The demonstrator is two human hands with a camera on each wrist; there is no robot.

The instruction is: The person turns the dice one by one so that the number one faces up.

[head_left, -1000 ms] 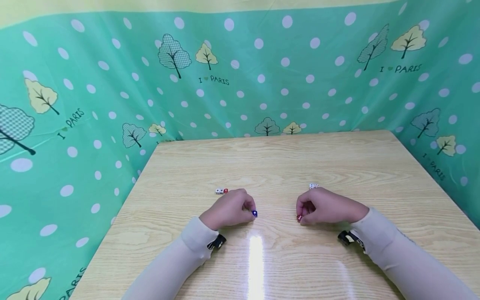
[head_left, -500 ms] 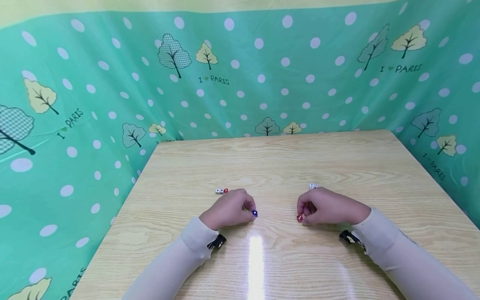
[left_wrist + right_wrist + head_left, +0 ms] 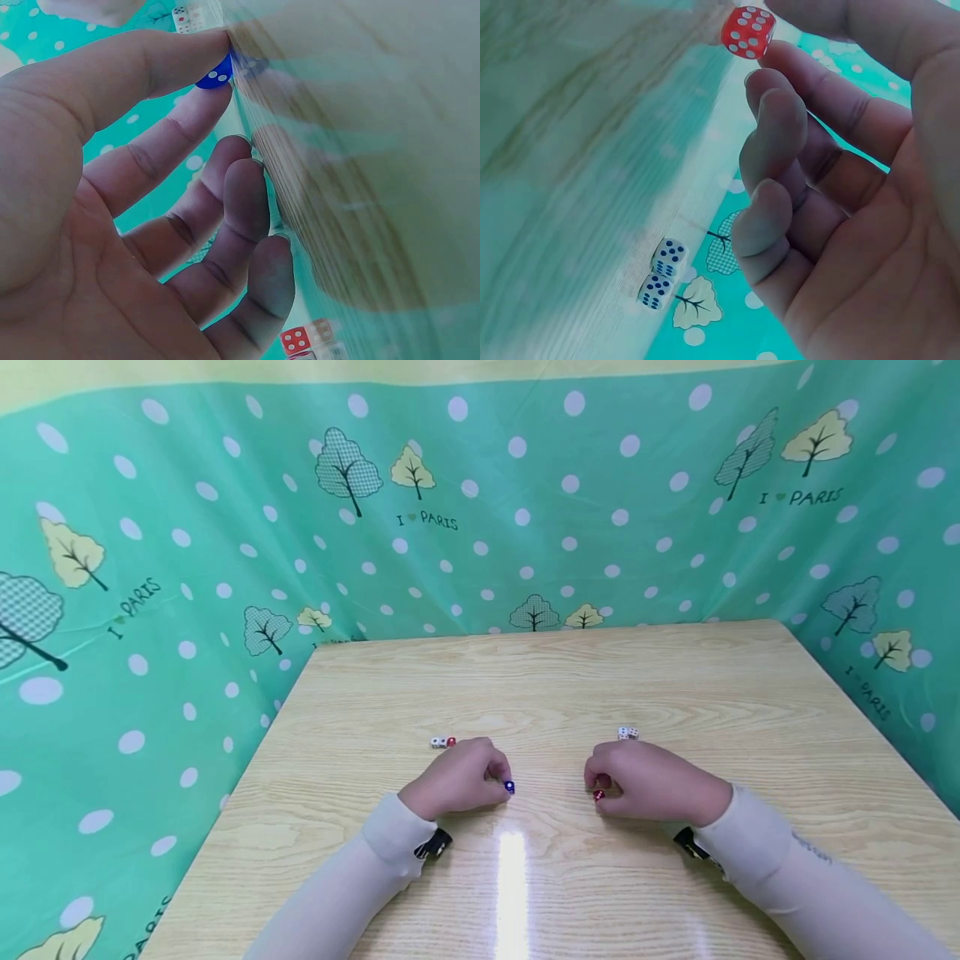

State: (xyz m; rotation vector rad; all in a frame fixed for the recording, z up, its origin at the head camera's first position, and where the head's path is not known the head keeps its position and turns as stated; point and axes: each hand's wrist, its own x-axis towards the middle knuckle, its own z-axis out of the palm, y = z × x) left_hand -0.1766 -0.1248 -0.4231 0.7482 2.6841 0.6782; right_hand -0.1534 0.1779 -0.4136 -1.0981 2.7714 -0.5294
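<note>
My left hand pinches a blue die at the table surface. In the left wrist view the blue die sits between thumb and index fingertip, while the other fingers curl loosely. My right hand holds a red die between thumb and index finger. White pips show on that red die in the right wrist view; the thumb's tip is cut off there.
Two white dice lie side by side beyond my right hand. Beyond my left hand, white dice and a red die form a short row. A green patterned curtain hangs behind the wooden table.
My right hand has turned slightly and its knuckles have shifted a little left and nearer, exposing more of the white dice behind. The left hand and blue die have stayed in place.
</note>
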